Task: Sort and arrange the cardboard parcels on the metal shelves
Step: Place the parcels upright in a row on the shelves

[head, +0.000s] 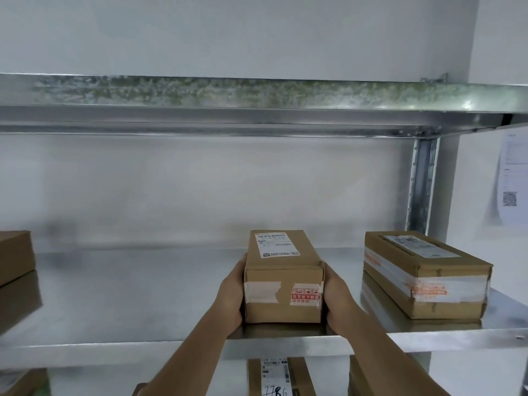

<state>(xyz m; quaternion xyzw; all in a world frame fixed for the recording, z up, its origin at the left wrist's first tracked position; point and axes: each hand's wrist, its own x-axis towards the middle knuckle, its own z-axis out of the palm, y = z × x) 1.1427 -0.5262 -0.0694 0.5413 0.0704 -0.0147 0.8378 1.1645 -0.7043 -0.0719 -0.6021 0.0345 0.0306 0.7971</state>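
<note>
Parcel (283, 277) front and centre, a brown cardboard box sitting on the middle metal shelf (143, 292) near its front edge, clamped between both hands. The left hand (232, 292) presses flat against its left side, fingers wrapped along the box; the right hand (337, 295) does the same on the right, so the box is gripped from both sides. On top, a white shipping label (276, 244), print too small to read. Across the front face runs white tape and a strip with red characters and handling symbols (305, 295), not legible.

Count on this shelf: three boxes in view. To the right, well apart from the held one, a wider parcel (425, 275) with its own white label and red-printed tape. At the far left edge, a third parcel (15, 255), only partly in view.

Below the shelf, more boxes peek out; one in the middle (281, 377) carries a label with handwritten digits, seemingly "778" and another figure. On the right wall hangs a paper sheet (511, 178) bearing a QR code. The upper shelf (257, 92) spans overhead.
</note>
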